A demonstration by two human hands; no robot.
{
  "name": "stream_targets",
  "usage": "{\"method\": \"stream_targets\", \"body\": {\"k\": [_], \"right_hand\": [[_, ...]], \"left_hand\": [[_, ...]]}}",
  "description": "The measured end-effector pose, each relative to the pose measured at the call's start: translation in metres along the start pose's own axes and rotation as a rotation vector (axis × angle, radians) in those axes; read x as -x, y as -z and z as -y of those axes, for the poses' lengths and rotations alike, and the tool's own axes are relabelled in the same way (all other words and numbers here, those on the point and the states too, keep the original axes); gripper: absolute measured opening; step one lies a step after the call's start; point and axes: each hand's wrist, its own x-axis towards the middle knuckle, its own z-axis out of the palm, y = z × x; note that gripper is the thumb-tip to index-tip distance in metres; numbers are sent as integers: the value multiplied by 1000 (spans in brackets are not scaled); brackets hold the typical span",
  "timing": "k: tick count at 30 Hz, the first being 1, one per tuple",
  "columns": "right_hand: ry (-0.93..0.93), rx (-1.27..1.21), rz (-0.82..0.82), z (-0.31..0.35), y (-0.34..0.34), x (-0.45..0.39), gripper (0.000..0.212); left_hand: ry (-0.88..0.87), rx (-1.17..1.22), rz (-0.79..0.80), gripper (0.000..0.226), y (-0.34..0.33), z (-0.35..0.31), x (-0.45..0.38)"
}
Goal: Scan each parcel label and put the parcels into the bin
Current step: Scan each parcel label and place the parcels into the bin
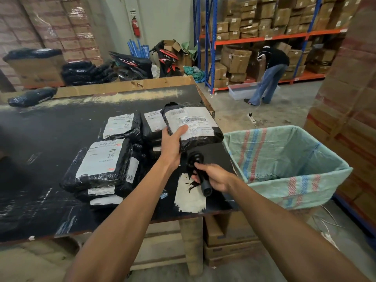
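Left hand (173, 145) grasping crinkled black poly parcel (193, 127), white label up, above dark scuffed worktop (50, 129). Right hand (215, 177) clenched round matte black scanner (198, 171). Woven-lined bin (289, 167) just beside.

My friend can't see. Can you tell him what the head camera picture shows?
The left hand holds up a black parcel with its label facing up, while the right hand grips a black scanner. More parcels lie on the dark table, beside a lined bin.
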Motion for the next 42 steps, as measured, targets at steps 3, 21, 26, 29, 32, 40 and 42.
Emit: {"method": "stream_targets", "body": {"k": [3, 21, 26, 29, 32, 40, 42], "right_hand": [[-28, 175, -4, 6, 23, -8, 48], [-176, -112, -280, 68, 304, -74, 36], [-343, 335, -521, 43, 359, -120, 66], [-453, 476, -494, 26, 382, -150, 83], [-592, 507, -370, 4, 389, -178, 78], [-682, 223, -197, -57, 379, -213, 58], [-674, 186, -184, -68, 379, -213, 46]], "left_hand": [[63, -18, 25, 60, -19, 15, -3], [19, -1305, 170, 38, -127, 170, -132], [-174, -1583, 299, 41, -108, 194, -171], [-261, -1650, 278, 33, -103, 205, -189], [-300, -1678, 204, 31, -94, 216, -199], [-348, -1622, 121, 36, -87, 222, -201], [-348, -1621, 119, 37, -87, 222, -201]]}}
